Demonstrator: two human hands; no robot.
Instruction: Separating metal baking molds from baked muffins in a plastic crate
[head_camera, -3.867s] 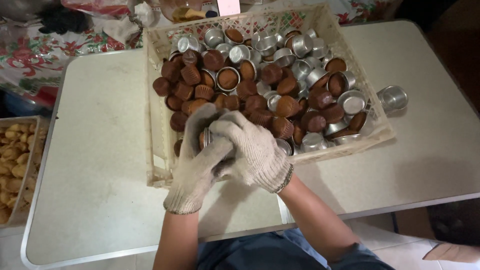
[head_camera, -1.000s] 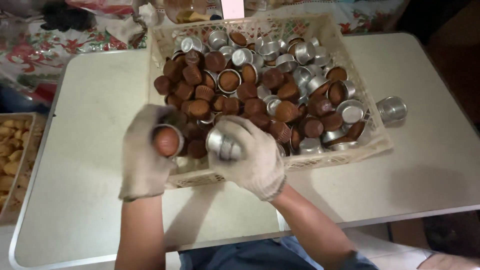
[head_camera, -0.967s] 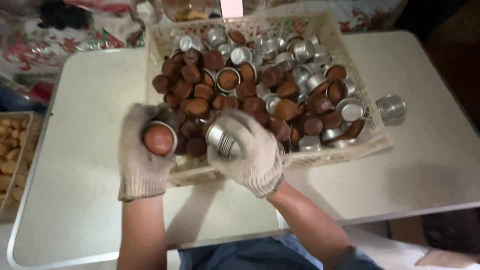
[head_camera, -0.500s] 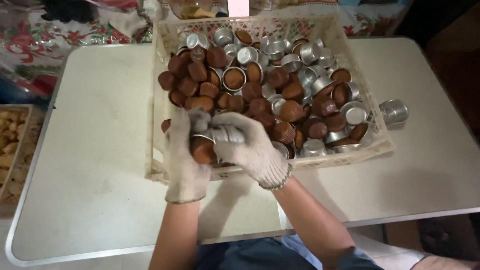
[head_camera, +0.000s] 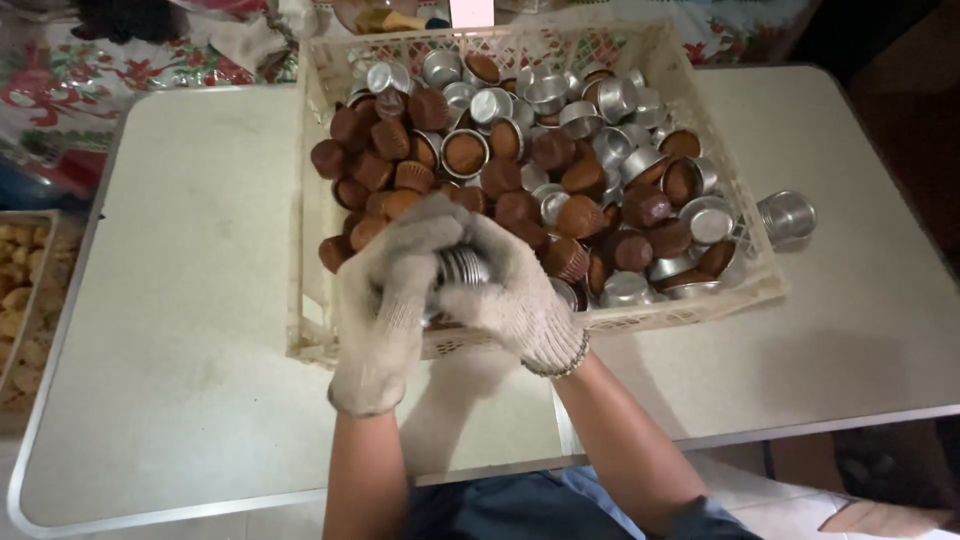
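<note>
Both my hands wear white knit gloves and meet over the near edge of a cream plastic crate (head_camera: 310, 215). My left hand (head_camera: 385, 300) and my right hand (head_camera: 505, 290) are clasped together around a small ribbed metal cup mould (head_camera: 458, 267), only its shiny side showing between the fingers. The crate is piled with brown baked cupcakes (head_camera: 520, 205) and several empty or filled metal moulds (head_camera: 545, 95).
The crate rests on a white folding table (head_camera: 180, 330). One loose metal mould (head_camera: 788, 215) stands on the table right of the crate. A tray of pale baked pieces (head_camera: 25, 290) sits at the left edge. A floral cloth (head_camera: 110, 70) lies behind.
Earlier my hands were apart, the left showing a brown cake and the right a metal mould. Now they are pressed together again around a mould over the crate's near edge.
</note>
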